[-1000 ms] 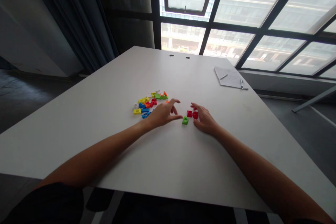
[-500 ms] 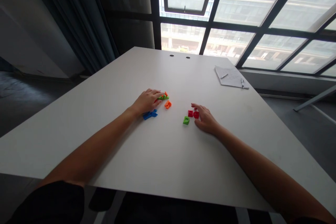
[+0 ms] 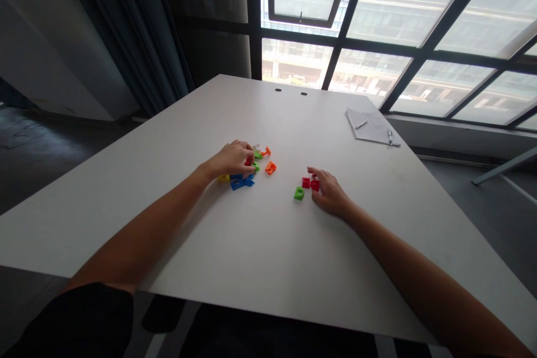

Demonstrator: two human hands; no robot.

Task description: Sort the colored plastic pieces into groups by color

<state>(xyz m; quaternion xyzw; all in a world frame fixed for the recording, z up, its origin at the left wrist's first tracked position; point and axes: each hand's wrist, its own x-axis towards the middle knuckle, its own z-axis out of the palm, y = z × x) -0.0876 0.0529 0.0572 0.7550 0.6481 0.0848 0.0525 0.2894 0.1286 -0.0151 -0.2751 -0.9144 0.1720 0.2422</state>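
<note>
My left hand is over a small pile of coloured plastic blocks, its fingers curled in a pinch around a red block. Green blocks and a branched orange piece lie by its fingertips. Blue blocks and a partly covered yellow block sit just below this hand. Another orange block stands apart to the right. My right hand rests on the table with thumb and fingers apart, beside two red blocks. A green block lies nearer me.
The white table reaches toward a large window. A sheet of paper with pens lies at its far right. Two round cable holes are near the far edge. A dark curtain hangs at the left.
My left hand has drawn back slightly to the left and its fingers have curled, uncovering more green and yellow blocks. My right hand stays by the red blocks. The view has shifted slightly.
</note>
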